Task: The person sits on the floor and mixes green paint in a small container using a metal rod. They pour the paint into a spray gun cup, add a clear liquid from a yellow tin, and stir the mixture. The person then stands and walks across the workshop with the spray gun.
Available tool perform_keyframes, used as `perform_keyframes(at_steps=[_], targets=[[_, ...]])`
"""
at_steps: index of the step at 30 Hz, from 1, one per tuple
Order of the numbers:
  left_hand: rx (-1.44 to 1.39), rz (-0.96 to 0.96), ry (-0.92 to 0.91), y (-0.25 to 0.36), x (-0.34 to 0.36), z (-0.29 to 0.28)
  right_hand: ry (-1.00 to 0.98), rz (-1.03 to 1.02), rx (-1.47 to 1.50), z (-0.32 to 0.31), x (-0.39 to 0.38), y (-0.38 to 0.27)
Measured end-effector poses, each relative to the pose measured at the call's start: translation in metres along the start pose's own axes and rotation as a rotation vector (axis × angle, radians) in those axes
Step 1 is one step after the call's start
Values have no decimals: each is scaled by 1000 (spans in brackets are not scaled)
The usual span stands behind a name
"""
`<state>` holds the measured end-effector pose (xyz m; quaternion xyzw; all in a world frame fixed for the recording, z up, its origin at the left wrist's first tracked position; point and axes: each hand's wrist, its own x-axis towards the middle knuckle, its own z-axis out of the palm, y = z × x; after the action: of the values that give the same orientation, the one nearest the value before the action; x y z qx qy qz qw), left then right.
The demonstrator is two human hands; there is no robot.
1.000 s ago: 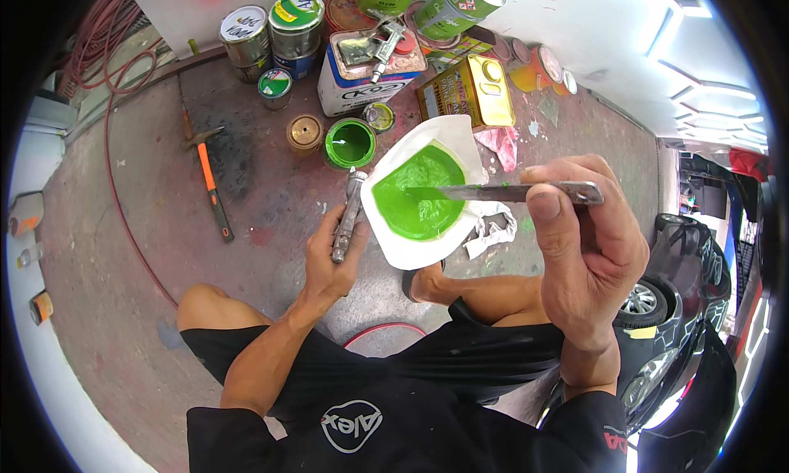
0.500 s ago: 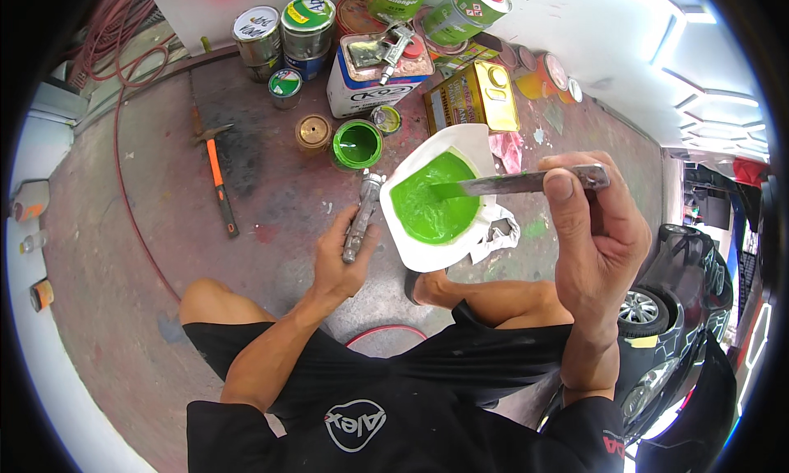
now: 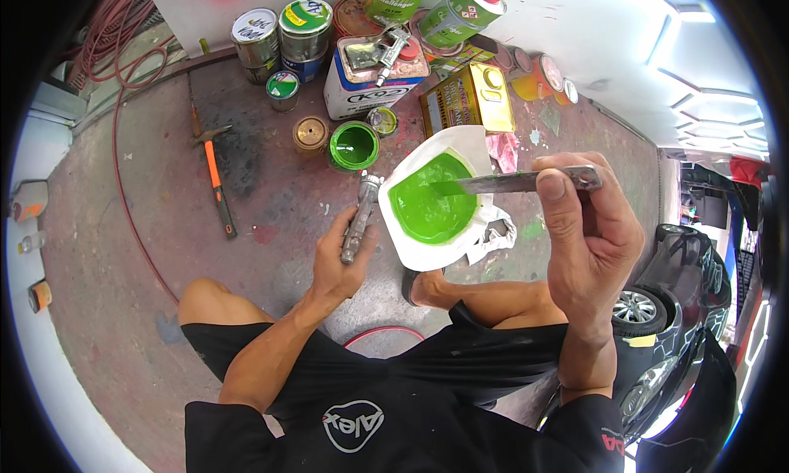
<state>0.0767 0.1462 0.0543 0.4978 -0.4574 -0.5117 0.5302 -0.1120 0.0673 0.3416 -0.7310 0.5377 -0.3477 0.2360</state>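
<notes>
My left hand (image 3: 333,255) is closed round the grey metal handle of what looks like a spray gun (image 3: 358,226). Beside the handle's top sits a white paper strainer (image 3: 401,244), cone-shaped, with bright green paint (image 3: 431,214) pooled inside. What supports the strainer underneath is hidden. My right hand (image 3: 593,235) pinches the end of a flat metal stirring stick (image 3: 509,182) between thumb and fingers. Held almost level, the stick reaches left over the strainer, and its green-coated tip meets the paint.
Beyond my hands stand an open green paint can (image 3: 354,147), a brown-topped can (image 3: 311,133), a white rectangular tin (image 3: 353,95) and a yellow tin (image 3: 491,103). An orange-handled hammer (image 3: 215,177) lies on the left floor, near a red hose (image 3: 123,202). A dark car (image 3: 690,284) is at right.
The ripples in the green paint have smoothed out. My right hand and the stick have shifted slightly left, while the left hand keeps its grip on the spray gun.
</notes>
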Motion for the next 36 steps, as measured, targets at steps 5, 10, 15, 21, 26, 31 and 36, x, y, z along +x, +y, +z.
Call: perform_keyframes(at_steps=[5,10,15,21,26,31,36], targets=[[-13,-14,7,3,0,0,-29,-51,-35,1,-1,-8],[-19,-10,30,2,0,-1,-50,-125,-83,-2,-6,-16],[-14,-17,29,1,1,-2,-39,-202,-53,-7,-9,-16],[0,-26,15,-2,0,-4,26,18,74,-6,-9,-21],[-6,-21,13,-2,1,-2,39,126,104,-1,2,-6],[-1,3,31,-2,2,-3,91,52,53,0,6,3],[-6,-2,45,4,3,-3,108,92,105,-2,2,-10]])
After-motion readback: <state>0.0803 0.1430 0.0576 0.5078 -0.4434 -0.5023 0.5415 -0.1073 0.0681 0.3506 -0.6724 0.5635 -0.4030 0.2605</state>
